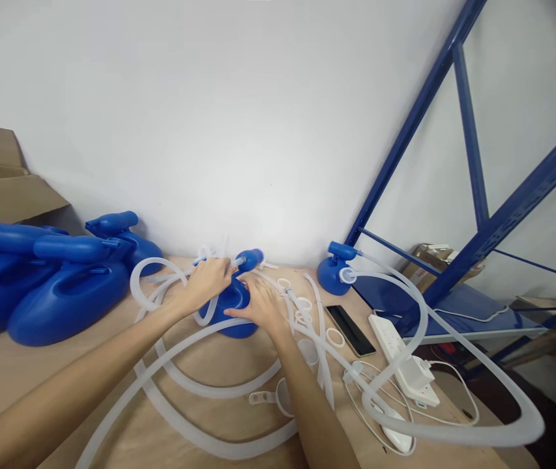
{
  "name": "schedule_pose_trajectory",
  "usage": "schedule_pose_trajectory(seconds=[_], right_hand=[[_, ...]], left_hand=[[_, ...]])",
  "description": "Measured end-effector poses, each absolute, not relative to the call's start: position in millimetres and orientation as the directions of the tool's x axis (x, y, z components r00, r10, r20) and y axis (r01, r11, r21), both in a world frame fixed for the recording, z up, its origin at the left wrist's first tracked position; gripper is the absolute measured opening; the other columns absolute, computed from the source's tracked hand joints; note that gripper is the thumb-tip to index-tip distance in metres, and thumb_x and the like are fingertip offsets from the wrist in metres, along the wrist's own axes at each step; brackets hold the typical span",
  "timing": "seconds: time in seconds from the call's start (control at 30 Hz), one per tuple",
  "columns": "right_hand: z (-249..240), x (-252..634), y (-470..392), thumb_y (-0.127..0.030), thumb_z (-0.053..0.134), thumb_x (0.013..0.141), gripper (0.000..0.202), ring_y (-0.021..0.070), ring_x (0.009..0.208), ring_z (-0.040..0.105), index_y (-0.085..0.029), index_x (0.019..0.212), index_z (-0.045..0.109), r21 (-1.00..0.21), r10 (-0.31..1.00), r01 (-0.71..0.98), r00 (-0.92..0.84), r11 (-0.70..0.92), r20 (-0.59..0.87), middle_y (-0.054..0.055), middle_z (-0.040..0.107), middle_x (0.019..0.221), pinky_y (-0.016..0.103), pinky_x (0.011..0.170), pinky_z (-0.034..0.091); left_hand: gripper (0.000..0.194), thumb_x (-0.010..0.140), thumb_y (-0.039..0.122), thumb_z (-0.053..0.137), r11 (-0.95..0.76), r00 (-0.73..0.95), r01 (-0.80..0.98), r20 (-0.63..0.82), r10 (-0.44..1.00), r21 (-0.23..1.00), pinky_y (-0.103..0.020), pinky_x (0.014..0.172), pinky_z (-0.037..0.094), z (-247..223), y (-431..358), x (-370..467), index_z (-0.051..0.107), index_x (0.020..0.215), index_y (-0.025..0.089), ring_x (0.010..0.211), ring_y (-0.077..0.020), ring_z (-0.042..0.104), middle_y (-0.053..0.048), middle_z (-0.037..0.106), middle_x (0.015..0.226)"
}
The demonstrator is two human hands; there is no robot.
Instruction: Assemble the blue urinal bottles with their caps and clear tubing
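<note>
A blue plastic urinal bottle (238,329) stands on the brown-covered table between my hands, partly hidden by them. My right hand (261,303) grips its body from the right, the thumb across the front. Above it, my left hand (210,281) is closed with its fingertips at a small clear hose connector (241,260) by the bottle's neck; the exact grip is partly hidden. Long translucent hoses (199,391) loop around the bottle and under my forearms. Several white rings (335,337) and a white strapped cap (283,396) lie to the right.
More blue bottles (70,303) are grouped at the left before a cardboard box (4,176). Another bottle (332,277) with a hose attached stands at the back right. A phone (351,330), a power strip (399,358) and cables lie near a blue metal rack (473,241).
</note>
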State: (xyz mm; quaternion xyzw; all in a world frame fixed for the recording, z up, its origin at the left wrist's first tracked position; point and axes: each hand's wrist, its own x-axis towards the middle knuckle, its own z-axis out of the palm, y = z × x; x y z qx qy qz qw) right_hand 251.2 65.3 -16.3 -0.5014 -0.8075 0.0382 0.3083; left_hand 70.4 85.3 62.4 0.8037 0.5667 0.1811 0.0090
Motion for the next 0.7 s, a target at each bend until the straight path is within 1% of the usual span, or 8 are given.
schedule_pose_trajectory(seconds=[0.1, 0.23, 0.33, 0.4, 0.43, 0.57, 0.63, 0.7], right_hand=[[-16, 252, 63, -0.065, 0.087, 0.068, 0.086, 0.0370, 0.120, 0.065, -0.018, 0.135, 0.062, -0.380, 0.835, 0.783, -0.300, 0.492, 0.461, 0.016, 0.071, 0.128, 0.051, 0.104, 0.050], [-15, 253, 62, -0.062, 0.085, 0.073, 0.075, 0.0336, 0.114, 0.070, -0.024, 0.134, 0.065, -0.410, 0.845, 0.775, -0.287, 0.482, 0.451, 0.011, 0.073, 0.126, 0.046, 0.099, 0.052], [-15, 255, 65, -0.051, 0.083, 0.079, 0.051, 0.0298, 0.106, 0.072, -0.023, 0.120, 0.071, -0.463, 0.862, 0.763, -0.236, 0.450, 0.449, 0.009, 0.077, 0.116, 0.040, 0.093, 0.053], [-16, 256, 68, -0.045, 0.080, 0.084, 0.033, 0.0274, 0.099, 0.073, -0.021, 0.106, 0.075, -0.504, 0.879, 0.759, -0.188, 0.413, 0.438, 0.007, 0.079, 0.105, 0.036, 0.087, 0.053], [-16, 257, 69, -0.044, 0.078, 0.086, 0.027, 0.0267, 0.095, 0.073, -0.021, 0.100, 0.075, -0.515, 0.884, 0.757, -0.174, 0.402, 0.435, 0.007, 0.079, 0.100, 0.035, 0.085, 0.053], [-21, 257, 72, -0.046, 0.072, 0.091, 0.026, 0.0262, 0.095, 0.073, -0.021, 0.099, 0.075, -0.513, 0.861, 0.740, -0.176, 0.436, 0.478, 0.007, 0.079, 0.099, 0.035, 0.084, 0.051], [-24, 257, 72, -0.045, 0.071, 0.092, 0.026, 0.0261, 0.096, 0.072, -0.021, 0.099, 0.075, -0.537, 0.857, 0.721, -0.156, 0.438, 0.491, 0.007, 0.078, 0.100, 0.035, 0.086, 0.051], [-25, 256, 71, -0.047, 0.070, 0.092, 0.030, 0.0262, 0.098, 0.071, -0.020, 0.105, 0.075, -0.573, 0.848, 0.687, -0.122, 0.447, 0.515, 0.008, 0.077, 0.103, 0.037, 0.089, 0.052]], left_hand=[[0.045, 0.102, 0.044, 0.039, -0.351, 0.305, 0.917, 0.235, 0.923, 0.189, -0.038, 0.079, 0.050, 63, 80, 67, 0.074, 0.092, 0.017, 0.091, -0.0337, 0.074, -0.019, 0.077, 0.093], [0.049, 0.101, 0.047, 0.038, -0.348, 0.315, 0.921, 0.186, 0.931, 0.177, -0.037, 0.078, 0.049, 73, 68, 46, 0.076, 0.089, 0.018, 0.091, -0.0328, 0.073, -0.017, 0.078, 0.095], [0.053, 0.100, 0.055, 0.037, -0.340, 0.311, 0.917, 0.159, 0.937, 0.210, -0.034, 0.072, 0.046, 87, 57, 23, 0.073, 0.083, 0.021, 0.084, -0.0299, 0.071, -0.011, 0.076, 0.086], [0.056, 0.098, 0.063, 0.037, -0.348, 0.324, 0.903, 0.135, 0.937, 0.252, -0.031, 0.066, 0.041, 95, 51, 10, 0.068, 0.074, 0.022, 0.074, -0.0267, 0.068, -0.007, 0.070, 0.074], [0.057, 0.097, 0.065, 0.039, -0.358, 0.334, 0.895, 0.130, 0.933, 0.268, -0.031, 0.064, 0.038, 98, 49, 6, 0.064, 0.071, 0.022, 0.070, -0.0252, 0.066, -0.006, 0.067, 0.070], [0.049, 0.093, 0.063, 0.047, -0.430, 0.412, 0.857, 0.124, 0.903, 0.283, -0.029, 0.060, 0.032, 101, 45, 0, 0.057, 0.069, 0.022, 0.066, -0.0213, 0.061, -0.003, 0.061, 0.066], [0.046, 0.093, 0.062, 0.049, -0.474, 0.456, 0.822, 0.134, 0.880, 0.316, -0.028, 0.061, 0.033, 101, 44, 0, 0.057, 0.072, 0.022, 0.066, -0.0202, 0.060, -0.002, 0.061, 0.065], [0.047, 0.094, 0.064, 0.047, -0.505, 0.467, 0.793, 0.192, 0.863, 0.341, -0.028, 0.062, 0.034, 105, 41, 0, 0.059, 0.076, 0.022, 0.067, -0.0197, 0.060, -0.001, 0.062, 0.067]])
